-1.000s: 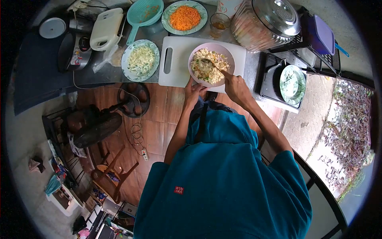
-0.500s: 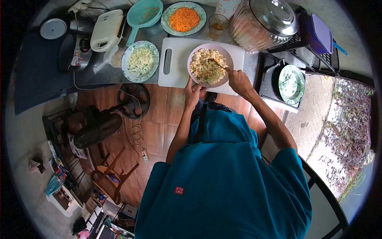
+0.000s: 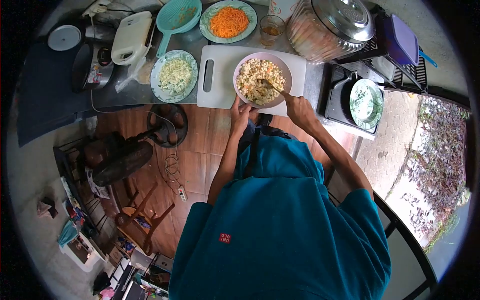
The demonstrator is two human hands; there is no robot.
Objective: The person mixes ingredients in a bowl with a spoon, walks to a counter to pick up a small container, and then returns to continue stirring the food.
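A pale pink bowl (image 3: 287, 67) with a chopped, pale mixture (image 3: 257, 77) flecked with orange and green sits on a white cutting board (image 3: 215, 94). My right hand (image 3: 301, 111) is closed round the handle of a spoon (image 3: 274, 87), whose head is sunk in the mixture. At the bowl's near left edge, my left hand (image 3: 240, 116) grips the rim, some fingers hidden beneath it. Left of the board stands a plate (image 3: 155, 83) of shredded pale green vegetable (image 3: 175, 76). Behind it, another plate (image 3: 206, 32) carries shredded carrot (image 3: 229, 22).
A teal strainer (image 3: 175, 22), a white sandwich maker (image 3: 131, 40) and a glass (image 3: 271, 31) stand along the counter's back. To the right are a large lidded jar (image 3: 320, 37) and a stove (image 3: 340, 97) bearing a green-patterned plate (image 3: 366, 104).
The spoon has swept through the mixture toward the near side of the bowl, and my right hand has dropped slightly nearer. My left hand keeps its place at the rim.
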